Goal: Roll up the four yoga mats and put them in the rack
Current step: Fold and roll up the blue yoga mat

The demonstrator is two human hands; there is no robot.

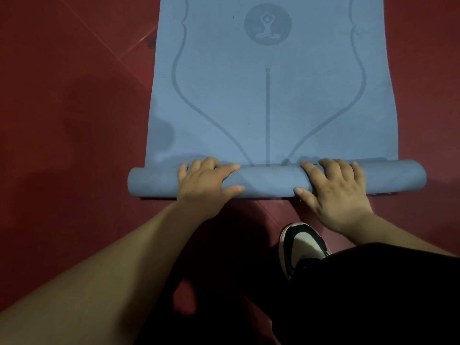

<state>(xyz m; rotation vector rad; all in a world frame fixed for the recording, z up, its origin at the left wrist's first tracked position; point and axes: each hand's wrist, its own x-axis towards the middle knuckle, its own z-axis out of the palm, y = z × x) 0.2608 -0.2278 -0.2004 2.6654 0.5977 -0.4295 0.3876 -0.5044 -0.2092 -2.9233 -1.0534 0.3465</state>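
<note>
A blue yoga mat [268, 100] lies on the red floor and stretches away from me, printed with curved lines and a round meditation logo. Its near end is rolled into a thick tube [268, 180] lying across the view. My left hand [206, 185] grips the roll left of centre, fingers draped over the top and thumb on the near side. My right hand [336, 190] holds the roll right of centre the same way. No rack and no other mats are in view.
The red floor [74, 108] surrounds the mat, with pale seam lines at upper left. My black-and-white shoe [301, 245] stands just behind the roll on the right, with my dark trouser leg [373, 295] below it.
</note>
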